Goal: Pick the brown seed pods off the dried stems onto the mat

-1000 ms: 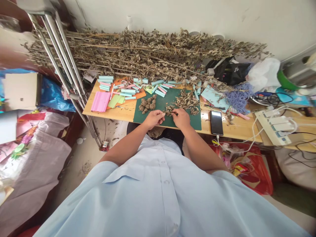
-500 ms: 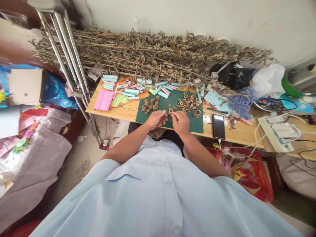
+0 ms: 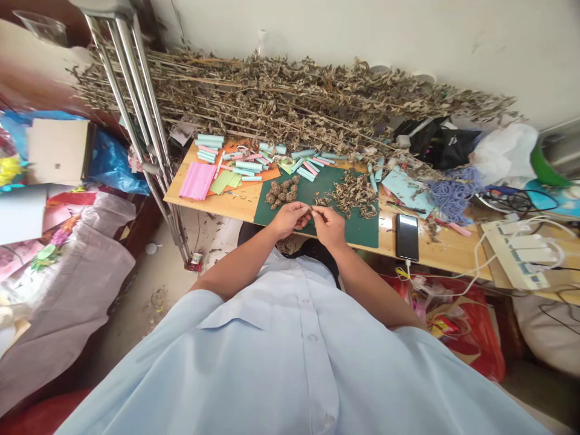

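Both hands (image 3: 308, 222) meet, fingertips together, over the green mat's (image 3: 312, 188) near edge.

The shirt (image 3: 244, 374) is pale blue and plain, in a thin-looking fabric with soft creases; its straight button placket (image 3: 308, 320) carries small, round, pale buttons (image 3: 312, 338); to the left of the placket sits a chest pocket (image 3: 238, 317) with a wavy edge; wide short sleeves (image 3: 199, 308) lie on both sides of the placket; beyond its far end show black legwear (image 3: 317, 249); both the left hand (image 3: 290, 219) and the right hand (image 3: 329, 226) are bare.
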Demonstrator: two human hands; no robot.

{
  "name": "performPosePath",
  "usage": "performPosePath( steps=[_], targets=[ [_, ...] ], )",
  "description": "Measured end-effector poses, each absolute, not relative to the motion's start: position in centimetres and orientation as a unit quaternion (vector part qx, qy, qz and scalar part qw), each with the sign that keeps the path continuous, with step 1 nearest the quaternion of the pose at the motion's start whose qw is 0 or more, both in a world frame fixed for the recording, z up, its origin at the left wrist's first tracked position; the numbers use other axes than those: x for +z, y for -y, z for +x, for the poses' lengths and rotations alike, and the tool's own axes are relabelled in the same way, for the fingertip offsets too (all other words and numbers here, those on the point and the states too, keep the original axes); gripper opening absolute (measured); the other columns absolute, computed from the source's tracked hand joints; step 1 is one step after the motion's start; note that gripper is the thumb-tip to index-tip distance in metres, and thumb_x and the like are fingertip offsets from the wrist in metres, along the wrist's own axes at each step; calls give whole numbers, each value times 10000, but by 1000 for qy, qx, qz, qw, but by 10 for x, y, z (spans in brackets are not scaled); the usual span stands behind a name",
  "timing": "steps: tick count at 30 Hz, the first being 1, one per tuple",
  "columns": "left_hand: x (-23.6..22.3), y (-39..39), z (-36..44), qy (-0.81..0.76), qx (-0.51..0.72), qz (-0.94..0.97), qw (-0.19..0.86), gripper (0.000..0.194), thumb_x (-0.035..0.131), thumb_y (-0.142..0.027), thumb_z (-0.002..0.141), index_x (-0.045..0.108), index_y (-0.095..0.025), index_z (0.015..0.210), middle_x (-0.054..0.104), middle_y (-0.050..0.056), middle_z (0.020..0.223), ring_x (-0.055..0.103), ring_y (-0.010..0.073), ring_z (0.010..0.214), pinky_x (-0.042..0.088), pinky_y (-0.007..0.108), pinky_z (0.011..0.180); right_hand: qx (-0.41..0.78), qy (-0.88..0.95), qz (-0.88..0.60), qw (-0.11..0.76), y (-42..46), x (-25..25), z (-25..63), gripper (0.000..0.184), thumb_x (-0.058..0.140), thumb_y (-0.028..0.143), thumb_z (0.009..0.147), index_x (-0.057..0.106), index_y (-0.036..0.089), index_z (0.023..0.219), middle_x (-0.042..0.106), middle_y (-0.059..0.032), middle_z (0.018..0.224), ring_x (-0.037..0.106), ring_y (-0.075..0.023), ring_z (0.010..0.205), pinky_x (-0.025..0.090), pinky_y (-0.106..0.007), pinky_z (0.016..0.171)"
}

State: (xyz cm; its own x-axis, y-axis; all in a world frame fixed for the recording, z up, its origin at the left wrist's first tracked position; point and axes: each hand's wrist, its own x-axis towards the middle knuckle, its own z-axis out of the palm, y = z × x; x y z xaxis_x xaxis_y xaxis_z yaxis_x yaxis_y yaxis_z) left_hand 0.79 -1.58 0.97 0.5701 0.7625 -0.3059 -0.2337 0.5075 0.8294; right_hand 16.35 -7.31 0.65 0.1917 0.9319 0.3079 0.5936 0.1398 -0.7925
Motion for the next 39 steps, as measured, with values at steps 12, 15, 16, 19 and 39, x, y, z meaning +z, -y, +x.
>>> performPosePath(
  steps=[12, 15, 16, 19, 39],
  targets=[
    [5, 15, 7, -308, 317, 383, 811, 374, 758, -477, 814, 575, -151, 833, 585, 3, 653, 505, 67, 486, 224, 168, 411, 269, 615, -600, 435, 58, 12, 167, 193, 676, 390, 874, 779, 254, 963, 716, -52, 982, 672, -202, 884, 574, -357, 795],
    [5, 15, 6, -307, 317, 380, 813, 402, 779, -491, 794, 585, -143, 847, 607, 14, 691, 524, 67, 504, 233, 167, 413, 273, 599, -607, 445, 58, 10, 166, 150, 667, 360, 861, 767, 248, 869, 720, -41, 939, 668, -196, 848, 567, -351, 788],
    [5, 15, 6, -309, 317, 383, 810, 405, 796, -481, 782, 591, -139, 854, 606, 12, 694, 525, 65, 508, 241, 167, 416, 274, 590, -610, 453, 58, 10, 165, 141, 668, 350, 854, 762, 245, 845, 722, -38, 920, 665, -193, 826, 564, -349, 780],
    [6, 16, 7, -310, 315, 395, 806, 408, 846, -427, 738, 603, -131, 879, 593, -4, 679, 520, 59, 514, 270, 162, 428, 302, 550, -625, 465, 58, 9, 164, 128, 686, 339, 823, 764, 239, 840, 726, -21, 830, 650, -182, 731, 554, -337, 729],
    [3, 16, 12, -368, 304, 432, 766, 148, 668, -275, 804, 571, -164, 819, 611, -11, 688, 513, 54, 495, 302, 164, 432, 358, 503, -629, 472, 63, 13, 162, 251, 657, 444, 859, 725, 204, 891, 699, -5, 720, 607, -151, 588, 541, -319, 644]
  ],
)
